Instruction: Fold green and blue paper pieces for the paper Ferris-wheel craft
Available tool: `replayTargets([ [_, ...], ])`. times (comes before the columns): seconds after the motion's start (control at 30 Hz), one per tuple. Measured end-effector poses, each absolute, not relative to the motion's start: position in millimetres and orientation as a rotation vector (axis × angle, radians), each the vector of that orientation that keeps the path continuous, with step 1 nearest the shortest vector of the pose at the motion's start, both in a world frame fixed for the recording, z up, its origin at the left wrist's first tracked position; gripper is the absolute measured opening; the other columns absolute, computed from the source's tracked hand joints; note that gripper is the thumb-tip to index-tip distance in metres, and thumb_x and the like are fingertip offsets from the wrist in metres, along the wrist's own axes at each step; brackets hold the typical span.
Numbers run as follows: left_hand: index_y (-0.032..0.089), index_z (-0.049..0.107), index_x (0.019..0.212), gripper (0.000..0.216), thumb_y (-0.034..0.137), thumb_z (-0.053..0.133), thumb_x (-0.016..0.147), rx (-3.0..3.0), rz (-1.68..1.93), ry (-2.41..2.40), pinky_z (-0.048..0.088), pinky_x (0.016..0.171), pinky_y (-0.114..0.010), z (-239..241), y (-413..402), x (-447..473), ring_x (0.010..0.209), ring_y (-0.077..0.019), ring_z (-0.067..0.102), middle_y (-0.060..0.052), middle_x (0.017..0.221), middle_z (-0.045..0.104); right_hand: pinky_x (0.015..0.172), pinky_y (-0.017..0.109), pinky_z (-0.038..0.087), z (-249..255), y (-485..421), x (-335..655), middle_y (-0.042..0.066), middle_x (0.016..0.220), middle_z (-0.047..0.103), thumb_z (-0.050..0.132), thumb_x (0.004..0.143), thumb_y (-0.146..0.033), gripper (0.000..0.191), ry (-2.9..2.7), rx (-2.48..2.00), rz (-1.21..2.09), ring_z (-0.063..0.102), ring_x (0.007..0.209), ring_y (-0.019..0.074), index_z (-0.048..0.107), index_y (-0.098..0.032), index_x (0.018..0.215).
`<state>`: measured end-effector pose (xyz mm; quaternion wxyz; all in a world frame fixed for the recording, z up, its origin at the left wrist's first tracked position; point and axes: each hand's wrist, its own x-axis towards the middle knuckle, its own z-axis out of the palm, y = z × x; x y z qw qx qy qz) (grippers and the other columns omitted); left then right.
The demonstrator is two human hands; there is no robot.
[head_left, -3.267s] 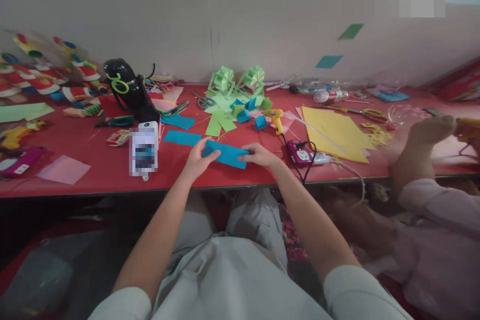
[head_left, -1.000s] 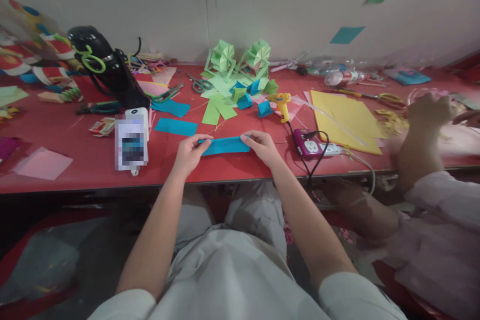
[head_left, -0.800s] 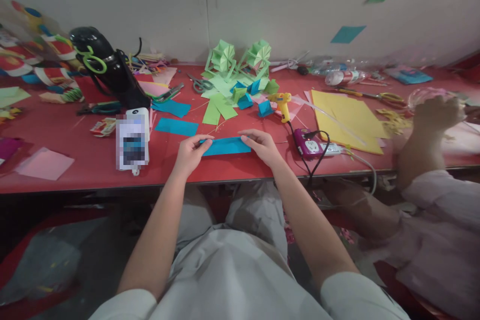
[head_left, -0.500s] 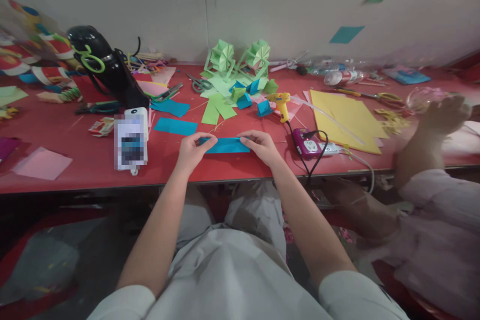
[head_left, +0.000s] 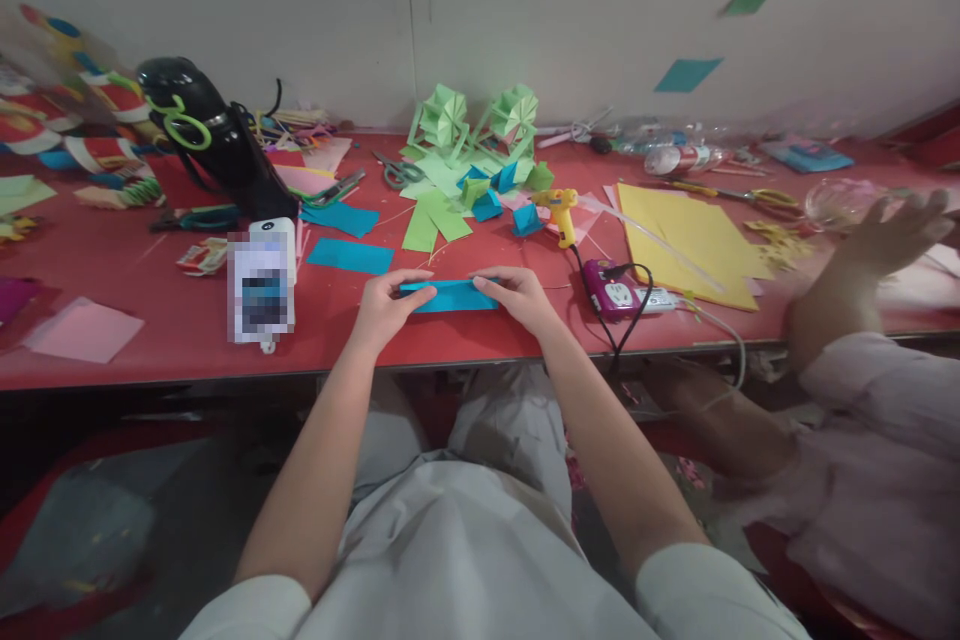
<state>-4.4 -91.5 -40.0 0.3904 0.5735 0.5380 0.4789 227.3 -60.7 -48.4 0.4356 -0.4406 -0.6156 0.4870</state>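
Note:
A folded strip of blue paper (head_left: 452,296) lies on the red table (head_left: 150,320) near its front edge. My left hand (head_left: 384,305) pinches the strip's left end with thumb and fingers. My right hand (head_left: 516,295) presses and grips the strip's right end. Both hands rest on the tabletop. Behind the strip lie two more blue paper sheets (head_left: 350,255) and green paper strips (head_left: 431,223).
A white phone-like device (head_left: 261,285) stands to the left. Green folded paper fans (head_left: 480,120), scissors (head_left: 396,170), a yellow glue gun (head_left: 559,210), a purple power strip (head_left: 615,288) and yellow sheets (head_left: 686,240) lie behind. Another person's arm (head_left: 855,270) reaches over the table on the right.
The blue paper went from a wide sheet to a narrow folded strip. My fingers have crept inward along its top edge. The other person's hand at the right has opened and shifted.

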Motion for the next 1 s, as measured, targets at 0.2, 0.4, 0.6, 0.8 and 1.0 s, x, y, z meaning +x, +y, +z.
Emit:
replayTargets([
  [0.2,0.023,0.080,0.092,0.028,0.041,0.083,0.070,1.379,1.205,1.356,0.054,0.074,-0.034,-41,-91,-5,0.090,-0.0249,0.069,-0.005,0.091,0.078,0.069,0.029,0.050,-48,-60,231,0.005,0.092,0.078,0.078,0.073,-0.050,0.034,-1.524,-1.096,1.276,0.067,0.080,0.0193,0.081,-0.021,0.092],
  [0.4,0.022,0.080,0.091,0.030,0.042,0.083,0.069,1.293,1.198,1.331,0.053,0.077,-0.034,-41,-89,-8,0.096,-0.0260,0.068,-0.007,0.094,0.078,0.070,0.030,0.050,-50,-60,233,0.005,0.089,0.078,0.076,0.073,-0.052,0.038,-1.539,-1.104,1.287,0.067,0.078,0.0199,0.081,-0.021,0.093],
  [0.6,0.022,0.077,0.089,0.028,0.044,0.079,0.073,1.327,1.092,1.351,0.048,0.073,-0.031,-38,-89,-10,0.087,-0.0211,0.064,-0.005,0.093,0.075,0.070,0.031,0.050,-49,-61,233,0.005,0.089,0.078,0.076,0.073,-0.053,0.040,-1.547,-1.127,1.279,0.068,0.078,0.0204,0.081,-0.020,0.093],
  [0.8,0.021,0.075,0.086,0.023,0.040,0.077,0.073,1.339,1.048,1.261,0.050,0.081,-0.033,-32,-86,-8,0.091,-0.0223,0.066,-0.005,0.091,0.075,0.074,0.032,0.054,-48,-61,232,0.005,0.093,0.079,0.077,0.073,-0.052,0.037,-1.560,-1.127,1.266,0.070,0.085,0.0231,0.081,-0.021,0.094],
  [1.0,0.022,0.077,0.079,0.028,0.049,0.079,0.072,1.345,1.084,1.309,0.053,0.086,-0.037,-30,-85,-2,0.095,-0.0264,0.068,-0.006,0.089,0.077,0.074,0.033,0.054,-49,-61,230,0.005,0.093,0.079,0.077,0.073,-0.050,0.035,-1.574,-1.108,1.265,0.071,0.085,0.0233,0.081,-0.021,0.093],
])
